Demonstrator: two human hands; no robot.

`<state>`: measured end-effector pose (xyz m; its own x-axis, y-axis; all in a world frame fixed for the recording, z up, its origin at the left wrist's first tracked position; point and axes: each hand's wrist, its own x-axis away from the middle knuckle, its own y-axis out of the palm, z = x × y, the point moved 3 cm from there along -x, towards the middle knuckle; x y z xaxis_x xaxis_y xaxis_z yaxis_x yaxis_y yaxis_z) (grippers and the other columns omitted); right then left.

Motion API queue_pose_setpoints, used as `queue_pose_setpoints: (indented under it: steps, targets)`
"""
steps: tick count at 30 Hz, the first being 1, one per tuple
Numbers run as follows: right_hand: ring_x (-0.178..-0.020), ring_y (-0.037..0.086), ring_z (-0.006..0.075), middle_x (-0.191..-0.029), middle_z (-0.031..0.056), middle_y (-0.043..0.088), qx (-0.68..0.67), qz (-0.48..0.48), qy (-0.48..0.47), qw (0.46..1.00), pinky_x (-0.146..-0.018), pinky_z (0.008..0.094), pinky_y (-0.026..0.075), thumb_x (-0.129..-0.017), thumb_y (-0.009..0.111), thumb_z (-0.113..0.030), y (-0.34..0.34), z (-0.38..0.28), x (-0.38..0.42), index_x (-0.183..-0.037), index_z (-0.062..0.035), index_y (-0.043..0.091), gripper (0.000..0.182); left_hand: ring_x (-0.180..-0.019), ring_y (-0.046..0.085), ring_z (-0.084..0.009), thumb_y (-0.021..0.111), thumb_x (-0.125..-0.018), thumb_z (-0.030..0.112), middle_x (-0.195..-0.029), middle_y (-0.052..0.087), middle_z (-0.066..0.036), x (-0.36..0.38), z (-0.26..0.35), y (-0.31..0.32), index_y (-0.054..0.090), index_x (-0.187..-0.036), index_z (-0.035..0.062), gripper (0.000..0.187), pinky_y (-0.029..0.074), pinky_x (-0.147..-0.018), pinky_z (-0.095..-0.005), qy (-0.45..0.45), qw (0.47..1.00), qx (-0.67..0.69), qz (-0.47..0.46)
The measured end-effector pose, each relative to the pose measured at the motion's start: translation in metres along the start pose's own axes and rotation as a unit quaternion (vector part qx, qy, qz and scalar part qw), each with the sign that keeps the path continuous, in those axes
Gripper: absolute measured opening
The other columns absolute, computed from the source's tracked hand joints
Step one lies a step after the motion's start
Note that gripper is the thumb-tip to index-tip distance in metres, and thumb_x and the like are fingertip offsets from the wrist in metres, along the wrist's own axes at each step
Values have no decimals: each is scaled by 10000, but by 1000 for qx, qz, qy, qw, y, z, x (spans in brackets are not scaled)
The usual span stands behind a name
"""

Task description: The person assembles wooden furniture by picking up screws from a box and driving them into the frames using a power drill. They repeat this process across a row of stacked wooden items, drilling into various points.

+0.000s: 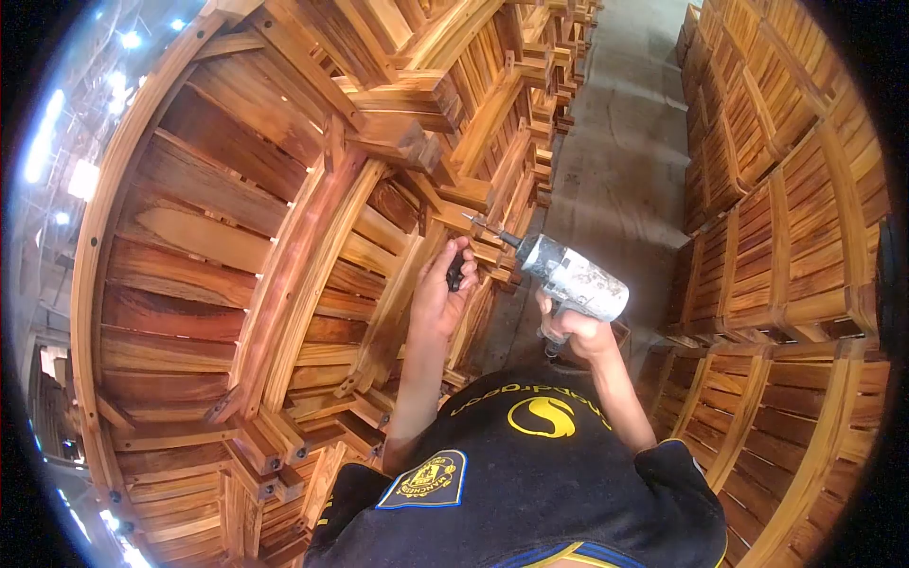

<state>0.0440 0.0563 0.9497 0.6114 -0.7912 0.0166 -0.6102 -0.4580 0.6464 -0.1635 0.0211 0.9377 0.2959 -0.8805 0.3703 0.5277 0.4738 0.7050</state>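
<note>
Right hand (573, 331) clenched on the pistol grip of the power driver (571, 275), rigid and likely nose-heavy, bit aimed at the stacked wooden frames (284, 237); left hand (443, 289) pinches a small dark piece (456, 272).

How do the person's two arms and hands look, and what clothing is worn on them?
Both hands, the left hand and the right hand, are bare, with no gloves. The forearms are uncovered too. The person wears a black short-sleeved shirt; its sleeves end above the elbows. It carries a yellow round logo with yellow lettering, and a shield-shaped badge edged in blue. No watch or rings are visible.
</note>
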Motion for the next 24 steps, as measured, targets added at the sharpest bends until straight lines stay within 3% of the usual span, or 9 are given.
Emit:
queue_pose_setpoints:
  steps: [10,16,24]
  targets:
    - [-466,436,93,-697,48,532,27,-1,-14,1000,-438,233,351,-598,557,-56,-9,-3,0,-857,-6,564,264,-634,514,-139,541,-930,117,-827,567,-94,-5,-4,-6,563,-1064,-28,199,398,-484,-220,-18,998,-43,-40]
    - [-478,435,87,-704,35,533,21,2,-10,1000,-446,228,348,-619,589,-84,-15,-3,1,-871,-13,565,263,-552,452,-112,495,-959,249,-735,500,-36,-6,-6,-4,547,-1039,15,252,348,-439,-223,-21,995,-95,-13]
    - [-481,444,83,-708,34,531,15,19,-14,1000,-452,230,363,-621,577,-63,-19,-1,2,-895,-6,567,280,-628,467,-147,509,-909,153,-794,513,-67,-8,-5,-2,534,-1116,-29,277,379,-494,-247,-52,998,-11,-33]
